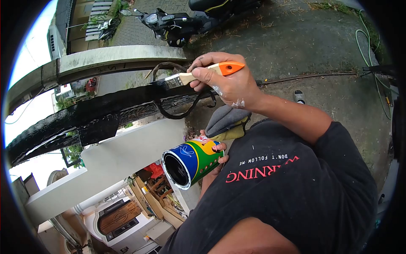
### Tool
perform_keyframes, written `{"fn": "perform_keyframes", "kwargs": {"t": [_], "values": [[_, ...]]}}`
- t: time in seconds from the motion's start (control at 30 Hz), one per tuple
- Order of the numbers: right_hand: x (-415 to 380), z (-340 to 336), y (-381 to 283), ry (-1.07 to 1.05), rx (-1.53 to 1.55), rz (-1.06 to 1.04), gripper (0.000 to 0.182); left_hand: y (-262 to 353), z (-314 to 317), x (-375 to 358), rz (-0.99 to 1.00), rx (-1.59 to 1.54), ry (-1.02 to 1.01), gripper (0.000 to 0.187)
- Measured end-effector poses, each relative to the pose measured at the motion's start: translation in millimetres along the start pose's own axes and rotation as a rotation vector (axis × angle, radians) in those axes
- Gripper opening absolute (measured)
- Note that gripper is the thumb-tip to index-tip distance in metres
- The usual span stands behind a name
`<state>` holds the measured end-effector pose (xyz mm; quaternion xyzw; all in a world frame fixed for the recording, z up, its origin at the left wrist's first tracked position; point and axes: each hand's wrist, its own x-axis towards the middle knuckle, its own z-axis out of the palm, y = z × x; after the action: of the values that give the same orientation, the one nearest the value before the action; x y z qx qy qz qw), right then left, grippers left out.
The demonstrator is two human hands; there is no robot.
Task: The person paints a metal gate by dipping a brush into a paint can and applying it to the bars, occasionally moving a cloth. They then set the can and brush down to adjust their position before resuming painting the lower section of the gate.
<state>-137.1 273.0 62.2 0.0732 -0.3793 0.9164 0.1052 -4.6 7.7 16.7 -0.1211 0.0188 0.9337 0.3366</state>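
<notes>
My right hand is closed around a paintbrush with an orange-tipped, pale wooden handle. White smears mark the hand's wrist. The dark bristles touch a black, glossy beam, near a curled dark metal piece. Lower down, my left hand grips a paint can with a blue, green and yellow label. The can is tilted, its open mouth toward the camera and its inside dark and wet-looking. Just above the can is a grey and yellowish folded item whose kind I cannot make out.
A pale wall ledge runs below the beam, and a concrete rail runs above it. A black scooter stands on the paving at the top. A green hose lies at the right. A sandalled foot shows on the ground.
</notes>
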Motion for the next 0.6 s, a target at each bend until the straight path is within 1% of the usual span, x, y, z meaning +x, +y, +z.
{"fn": "perform_keyframes", "kwargs": {"t": [0.07,0.1,0.2,0.23,0.33,0.37,0.47,0.5,0.6], "values": [[9,-7,-3,-0.036,-0.13,-0.251,0.014,0,-2,-1,-0.012,-0.02,-0.009,0.048],[14,-12,-1,-0.077,-0.35,-0.439,0.01,-1,-2,-1,-0.009,-0.028,-0.01,0.048],[3,-23,15,-0.347,-0.435,-0.508,0.011,-3,-2,-3,0.029,-0.007,0.009,0.049],[0,-29,14,-0.4,-0.41,-0.452,0.014,-1,-5,-6,0.035,0.016,0.013,0.049],[2,-40,0,-0.245,-0.448,-0.412,0.013,-2,-10,-7,0.049,0.006,0.018,0.05],[6,-38,2,-0.161,-0.476,-0.451,0.013,-2,-11,-10,0.049,-0.002,0.022,0.05],[10,-27,15,-0.25,-0.449,-0.446,0.012,1,-12,-11,0.044,0.003,0.023,0.05],[7,-24,16,-0.319,-0.422,-0.395,0.011,0,-9,-8,0.047,0.012,0.016,0.051],[10,-36,8,-0.245,-0.44,-0.386,0.012,-12,1,2,0.091,0.0,-0.017,0.051]]}}
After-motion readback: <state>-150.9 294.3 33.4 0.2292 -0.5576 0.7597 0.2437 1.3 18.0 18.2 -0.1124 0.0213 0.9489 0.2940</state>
